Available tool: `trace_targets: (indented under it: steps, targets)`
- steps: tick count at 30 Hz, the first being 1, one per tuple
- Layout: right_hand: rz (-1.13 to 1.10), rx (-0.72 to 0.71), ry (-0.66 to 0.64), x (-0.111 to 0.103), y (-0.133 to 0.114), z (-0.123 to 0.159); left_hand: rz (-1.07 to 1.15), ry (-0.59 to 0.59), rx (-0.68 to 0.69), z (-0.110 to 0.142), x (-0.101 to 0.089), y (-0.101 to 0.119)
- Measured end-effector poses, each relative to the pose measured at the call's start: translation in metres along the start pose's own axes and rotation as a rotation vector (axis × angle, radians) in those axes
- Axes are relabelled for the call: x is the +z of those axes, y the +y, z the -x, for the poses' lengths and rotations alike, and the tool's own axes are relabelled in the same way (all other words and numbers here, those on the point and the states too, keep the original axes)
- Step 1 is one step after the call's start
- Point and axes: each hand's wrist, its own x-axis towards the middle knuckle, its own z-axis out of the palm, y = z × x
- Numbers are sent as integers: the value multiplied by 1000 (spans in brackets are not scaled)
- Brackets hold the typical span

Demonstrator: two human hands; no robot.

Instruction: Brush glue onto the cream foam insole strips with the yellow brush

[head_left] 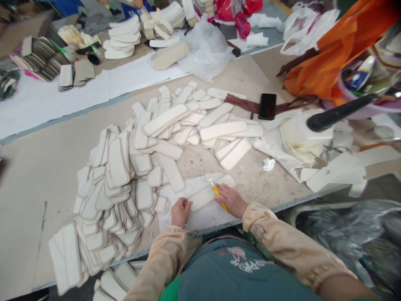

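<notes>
My left hand [181, 211] pins the near end of a long cream strip [202, 196] that lies on a white sheet [203, 215] at the table's front edge. My right hand [231, 200] holds a yellow-handled brush [216, 190], its bristle tip resting on the strip's far end. A large overlapping pile of the same cream strips [119, 184] spreads to the left and behind the hands.
A black phone [267, 106] lies at the back right beside brown straps. A black-handled tool [340, 112] juts in from the right over white scraps. An orange bag [332, 54] and more stacked pieces [120, 37] sit at the far side.
</notes>
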Motion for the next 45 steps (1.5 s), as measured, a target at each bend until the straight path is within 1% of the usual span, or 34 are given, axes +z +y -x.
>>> trace_targets:
  steps: [3,6,14,17,29,32,35,38,40,45]
  targets:
    - [2,-5,-13,13,-15,3,16,-7,5,-1,2,-2]
    - [33,23,-4,18,-16,6,-8,-1,-3,-1,2,-2]
    - [89,48,-15,4,15,22,-86,-19,18,1,-3,7]
    - [98,76,-11,0,23,25,-114,-27,15,1,-5,9]
    - [165,85,-54,-3,27,19,-78,-30,29,0,-3,8]
    - [148,95,-47,-2,28,20,-85,-34,48,0,-2,6]
    - [110,106,-33,-3,28,21,-88,-31,36,-1,-2,6]
    - [96,120,-19,-4,24,21,-84,-44,27,-1,-2,7]
    - [98,111,-27,-1,17,19,-75,-49,29,-1,-3,8]
    - [39,-18,-67,14,-9,7,-86,-45,25,-1,-4,9]
